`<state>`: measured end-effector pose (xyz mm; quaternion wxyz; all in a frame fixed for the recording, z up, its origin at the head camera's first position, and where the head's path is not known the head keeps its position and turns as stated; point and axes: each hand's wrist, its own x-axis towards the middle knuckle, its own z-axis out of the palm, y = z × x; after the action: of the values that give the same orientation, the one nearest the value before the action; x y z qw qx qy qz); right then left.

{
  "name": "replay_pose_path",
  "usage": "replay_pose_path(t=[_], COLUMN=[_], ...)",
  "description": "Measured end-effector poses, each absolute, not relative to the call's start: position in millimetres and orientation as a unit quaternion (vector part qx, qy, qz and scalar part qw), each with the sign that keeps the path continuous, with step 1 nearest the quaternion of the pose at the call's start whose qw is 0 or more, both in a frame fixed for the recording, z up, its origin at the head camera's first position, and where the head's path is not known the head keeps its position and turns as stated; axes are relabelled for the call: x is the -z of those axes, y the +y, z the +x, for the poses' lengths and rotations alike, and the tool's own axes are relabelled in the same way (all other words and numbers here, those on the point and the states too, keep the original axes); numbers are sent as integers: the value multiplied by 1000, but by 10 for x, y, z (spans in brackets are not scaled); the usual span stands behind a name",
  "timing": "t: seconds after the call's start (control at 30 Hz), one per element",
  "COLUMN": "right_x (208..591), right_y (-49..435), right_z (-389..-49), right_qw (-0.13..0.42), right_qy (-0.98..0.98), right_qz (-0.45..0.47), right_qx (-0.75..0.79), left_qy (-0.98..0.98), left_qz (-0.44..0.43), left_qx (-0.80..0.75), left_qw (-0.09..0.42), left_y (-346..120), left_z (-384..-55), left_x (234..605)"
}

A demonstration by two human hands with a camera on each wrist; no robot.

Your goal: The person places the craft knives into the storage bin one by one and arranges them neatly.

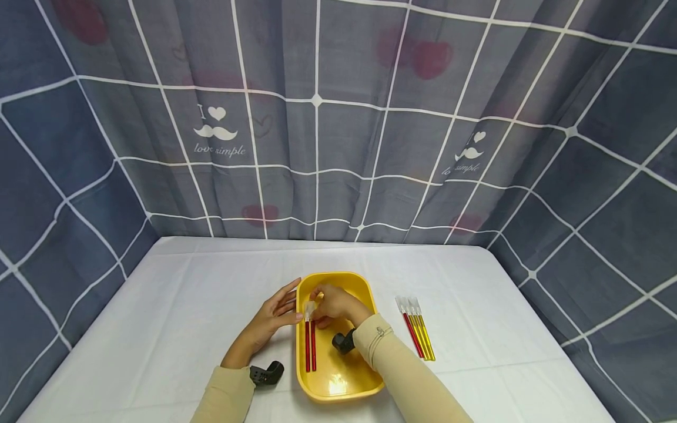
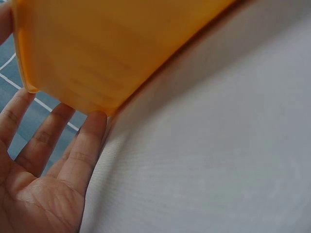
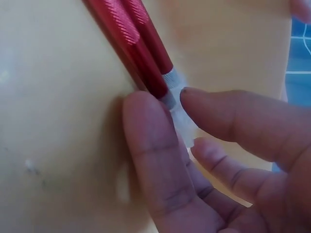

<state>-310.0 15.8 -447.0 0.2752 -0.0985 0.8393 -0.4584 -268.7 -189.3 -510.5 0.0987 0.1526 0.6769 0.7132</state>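
Red pen (image 1: 313, 346) lies left of the right hand (image 1: 335, 302), which pinches its cap (image 3: 182, 124).

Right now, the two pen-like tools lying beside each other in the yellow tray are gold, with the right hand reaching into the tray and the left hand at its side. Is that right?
Not quite: the two pen-like tools in the yellow tray are red, as the head view shows. The right hand and left hand are as you say.
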Motion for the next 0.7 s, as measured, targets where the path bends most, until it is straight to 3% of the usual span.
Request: replay_pose_path(t=[0.27,0.7], right_x=[4374,4213], right_y=[208,453], right_z=[-3102,-3123], right_qw=[272,262], right_qy=[841,822], right_qz=[-109,-224], right_qx=[455,453], left_qy=[677,688], left_qz=[155,143], left_qx=[-713,-705], left_qw=[99,100], left_y=[-1899,-1886], left_z=[-2682,-2680], left_x=[5097,5100])
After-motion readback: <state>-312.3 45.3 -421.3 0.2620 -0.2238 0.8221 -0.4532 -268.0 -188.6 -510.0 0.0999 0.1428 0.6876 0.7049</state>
